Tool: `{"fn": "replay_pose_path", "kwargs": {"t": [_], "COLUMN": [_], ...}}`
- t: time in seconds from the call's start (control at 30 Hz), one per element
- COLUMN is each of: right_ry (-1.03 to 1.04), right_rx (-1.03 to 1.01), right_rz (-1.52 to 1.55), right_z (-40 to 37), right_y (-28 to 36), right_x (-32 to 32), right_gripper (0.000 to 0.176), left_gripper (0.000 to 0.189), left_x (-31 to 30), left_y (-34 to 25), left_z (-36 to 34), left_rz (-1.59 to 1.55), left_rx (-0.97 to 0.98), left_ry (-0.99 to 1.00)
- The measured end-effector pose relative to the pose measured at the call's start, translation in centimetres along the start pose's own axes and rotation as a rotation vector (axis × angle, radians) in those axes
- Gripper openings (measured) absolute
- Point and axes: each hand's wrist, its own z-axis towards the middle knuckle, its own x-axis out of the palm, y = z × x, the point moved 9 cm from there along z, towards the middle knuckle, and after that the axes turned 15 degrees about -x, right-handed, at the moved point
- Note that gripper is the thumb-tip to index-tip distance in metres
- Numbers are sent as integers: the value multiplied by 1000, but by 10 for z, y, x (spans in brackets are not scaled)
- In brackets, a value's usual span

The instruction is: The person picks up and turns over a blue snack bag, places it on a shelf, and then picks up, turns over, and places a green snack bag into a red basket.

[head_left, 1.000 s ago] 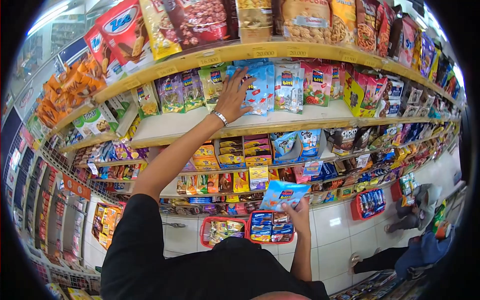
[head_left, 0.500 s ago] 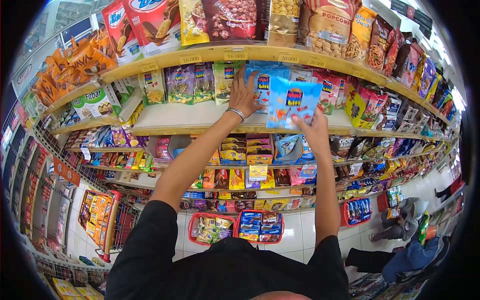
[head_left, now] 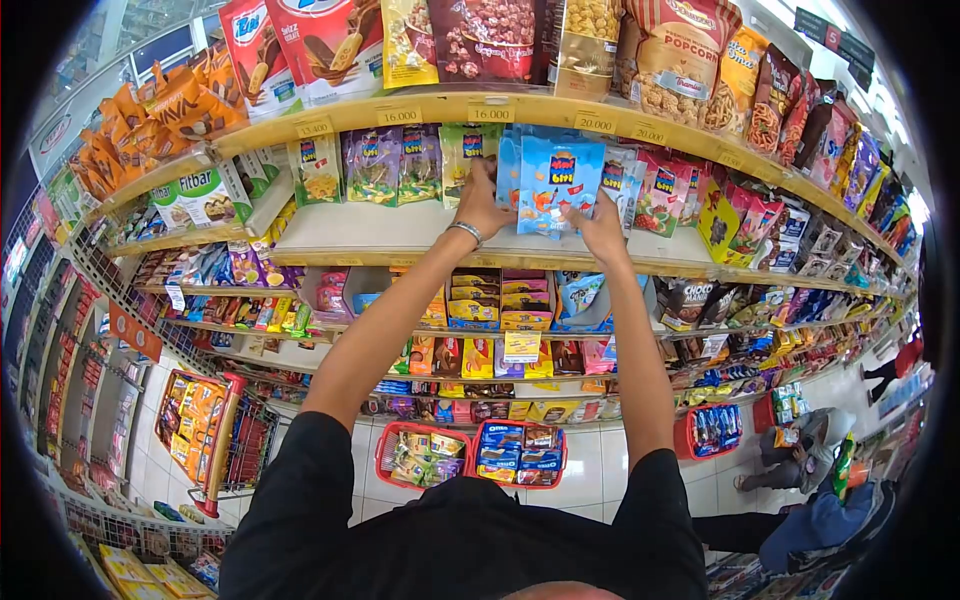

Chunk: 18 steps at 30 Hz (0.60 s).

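Two red baskets stood side by side on the tiled floor. In the left basket (head_left: pixel 383 470), packets in mixed colours, some yellow and green, were seen; in the right basket (head_left: pixel 563 472), blue and dark packs were laid in rows. A third basket (head_left: pixel 684 441), well apart to the right, was filled with blue packets (head_left: pixel 716 428). A cart (head_left: pixel 219 448) was noted at the far left, with orange packs (head_left: pixel 190 430) seen beside its handle. On the shelf below the hands, small packs were stacked in open display boxes (head_left: pixel 474 322), and blue bags with a cartoon print (head_left: pixel 580 296) were held in a grey tray (head_left: pixel 648 303).

The front blue bag (head_left: pixel 562 180) was held upright at the upper shelf (head_left: pixel 390 232), before other blue bags (head_left: pixel 509 160). Its lower right part was pinched by the right hand (head_left: pixel 603 238): thumb on the front face, fingers at the side edge and partly hidden, gap narrow. The fingers of the left hand (head_left: pixel 480 208) were pointed upward and moderately parted from the thumb, which lay by the lower left edge of the blue bags. The fingertips were set near the green bag (head_left: pixel 464 150); whether it was touched could not be told. A silver band (head_left: pixel 467 231) was worn on the left wrist.
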Motion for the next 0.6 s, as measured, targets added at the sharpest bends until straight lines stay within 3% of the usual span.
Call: {"fn": "replay_pose_path", "kwargs": {"t": [0.07,0.13,0.2,0.4,0.53,0.6], "right_ry": [27,7,7,36,71,70], "right_rx": [-73,11,19,69,114,108], "right_rz": [-19,-15,18,-21,-76,-450], "right_z": [3,-3,-3,-5,-8,-8], "right_y": [-8,-15,-13,-3,-14,-27], "right_x": [1,2,4,15,14,3], "right_gripper": [34,33,32,31,39,52], "left_gripper": [91,95,98,102,105,102], "left_x": [6,4,7,8,12,17], "left_y": [26,36,42,28,27,30], "left_z": [-1,-3,-8,-16,-13,-12], "left_rz": [-143,-135,-357,-350,-356,-329], "left_rx": [-330,-332,-367,-339,-307,-329], "left_ry": [296,304,403,398,288,267]}}
